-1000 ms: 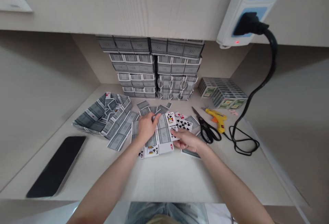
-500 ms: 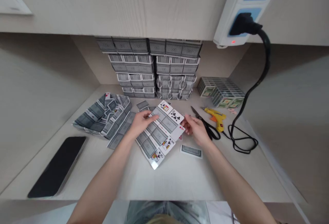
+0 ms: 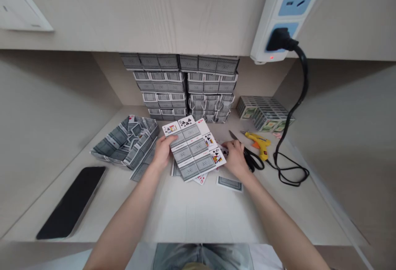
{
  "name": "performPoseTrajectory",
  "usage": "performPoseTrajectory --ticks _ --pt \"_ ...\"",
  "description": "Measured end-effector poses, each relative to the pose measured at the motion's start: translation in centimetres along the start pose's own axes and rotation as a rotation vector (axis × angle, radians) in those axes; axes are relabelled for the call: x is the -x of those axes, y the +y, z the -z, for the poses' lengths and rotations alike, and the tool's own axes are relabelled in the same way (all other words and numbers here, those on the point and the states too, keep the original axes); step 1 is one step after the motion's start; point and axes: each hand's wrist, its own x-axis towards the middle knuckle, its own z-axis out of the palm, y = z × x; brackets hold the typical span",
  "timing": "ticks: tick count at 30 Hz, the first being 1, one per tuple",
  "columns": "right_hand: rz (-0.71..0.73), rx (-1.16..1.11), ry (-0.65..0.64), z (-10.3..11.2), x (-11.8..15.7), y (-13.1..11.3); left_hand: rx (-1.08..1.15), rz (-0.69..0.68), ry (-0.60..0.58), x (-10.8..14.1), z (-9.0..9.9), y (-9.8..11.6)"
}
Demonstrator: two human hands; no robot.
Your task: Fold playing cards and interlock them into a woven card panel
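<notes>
The left hand [image 3: 162,151] has its grip closed on a card panel [image 3: 192,150], a sheet of joined playing cards with mostly grey backs. The thumb lies on the near face at the panel's left edge, just below the jack; the fingers behind it are hidden. From that grip the panel spreads away to the right, turned askew above the bench [image 3: 188,220], so that the jack and ten sit at its far edge and the ace, king and queen step down toward its right corner.

The right hand [image 3: 236,158] is just beside that corner, fingers curled downward among loose cards [image 3: 201,178] that show partly from under the panel. Whether its grip has hold of a card cannot be told, since the fingertips are partly hidden.

Black scissors [image 3: 255,161] lie just beyond the right hand, with a yellow glue gun [image 3: 261,142] farther right. A single face-down card [image 3: 229,183] lies nearer the bench's front edge. Left of the left hand stands a card tray [image 3: 144,144].
</notes>
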Motion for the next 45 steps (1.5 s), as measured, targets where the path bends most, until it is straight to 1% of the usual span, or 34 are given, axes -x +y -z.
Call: performPoseTrajectory --ticks 2,5,9,13,16,18,20,21,24,26,28,29,32,33,34,36,38,40,43,45 --pt "-0.034 0.001 0.036 0.2 0.0 -0.1 0.027 -0.058 0.050 -0.1 0.1 0.1" --pt "-0.063 -0.046 0.048 0.3 -0.1 -0.1 0.127 -0.034 0.066 -0.3 0.3 0.5" --pt "-0.065 -0.141 0.090 0.3 -0.2 -0.1 0.250 0.094 -0.007 -0.5 0.4 0.5" --pt "-0.026 -0.236 0.167 0.8 -0.2 -0.3 0.309 0.160 -0.098 -0.3 0.2 0.1" --pt "-0.001 -0.311 0.197 1.2 -0.1 -0.8 0.369 0.199 -0.114 -0.2 -0.1 -0.1" --pt "-0.018 -0.383 0.201 1.4 -0.1 -1.0 0.423 0.208 -0.091 -0.2 -0.2 0.0" --pt "-0.104 -0.551 0.136 1.5 0.0 -1.4 0.480 0.181 -0.060 -0.3 -0.3 0.0" --pt "-0.175 -0.685 0.069 1.5 0.1 -1.5 0.509 0.160 -0.045 -0.3 -0.3 0.0" --pt "-0.390 -1.166 -0.198 1.7 0.3 -2.3 0.561 0.112 -0.007 -0.3 -0.3 0.0" --pt "-0.446 -1.404 -0.342 2.0 0.5 -3.0 0.547 0.113 -0.033 -0.2 -0.4 -0.1" --pt "-0.442 -1.534 -0.413 2.4 0.6 -3.5 0.499 0.127 -0.104 0.1 -0.5 -0.3" --pt "-0.435 -1.572 -0.418 2.6 0.7 -3.6 0.467 0.139 -0.150 0.4 -0.6 -0.4" --pt "-0.423 -1.631 -0.361 2.8 0.7 -3.5 0.357 0.170 -0.272 1.2 -1.0 -0.9" --pt "-0.422 -1.634 -0.370 2.7 0.6 -3.3 0.320 0.173 -0.305 1.5 -1.2 -1.0" --pt "-0.419 -1.628 -0.408 2.7 0.6 -3.1 0.286 0.170 -0.330 1.8 -1.3 -1.1" --pt "-0.398 -1.601 -0.548 2.7 0.6 -2.7 0.234 0.153 -0.360 2.1 -1.4 -1.2" --pt "-0.363 -1.565 -0.695 2.7 0.7 -2.5 0.212 0.139 -0.366 2.1 -1.4 -1.3" --pt "-0.323 -1.528 -0.789 2.8 1.0 -2.6 0.216 0.125 -0.351 2.0 -1.4 -1.4" --pt "-0.241 -1.485 -0.878 2.6 1.6 -3.1 0.238 0.092 -0.297 1.7 -1.3 -1.5" --pt "-0.181 -1.477 -0.896 2.2 2.1 -3.6 0.248 0.079 -0.260 1.6 -1.4 -1.5"
